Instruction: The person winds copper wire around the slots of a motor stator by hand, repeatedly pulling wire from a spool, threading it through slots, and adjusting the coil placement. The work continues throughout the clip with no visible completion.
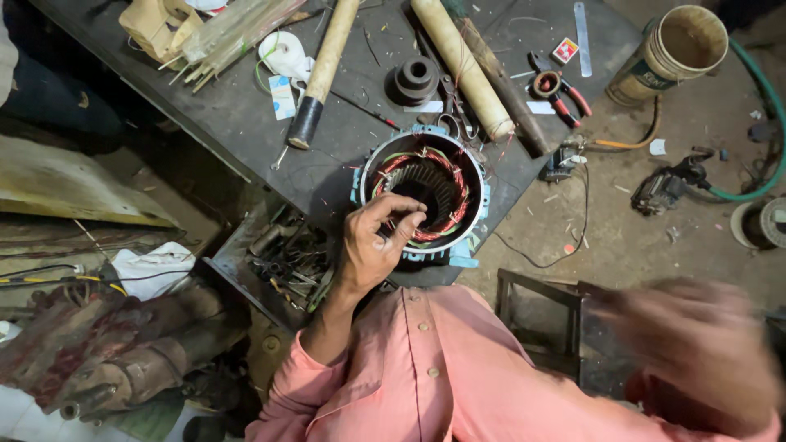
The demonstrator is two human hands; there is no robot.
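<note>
At the bottom of the frame a pink shirt [442,385] fills the middle. At the lower right the right hand [696,352] is a blur in the air, over a dark metal frame [536,315] that stands on the floor; whether it is open or holds anything cannot be told. Just above the shirt, the left hand [377,241] rests on the near rim of a motor stator [423,196], its fingers curled and pinching at the copper winding [426,160] inside the ring; nothing else is in its grasp. The stator sits at the centre of the frame, on the near corner of a dark, scratched workbench [237,115] that runs toward the upper left.

Left of the hand, below the bench edge, an open tray of small metal parts [286,254] shows, and at the lower left lie rusty old machine parts [106,344] and a white rag [151,266].

Farther up the bench lie a black pulley [415,80], two long cardboard tubes [463,65], a wooden handle with a black end [323,69], a roll of white tape [282,53] and red-handled pliers [561,92].

At the upper right, on the dusty concrete floor [647,237], stand a pale bucket [671,53], a green hose [765,106] and a small dark motor [663,190].
</note>
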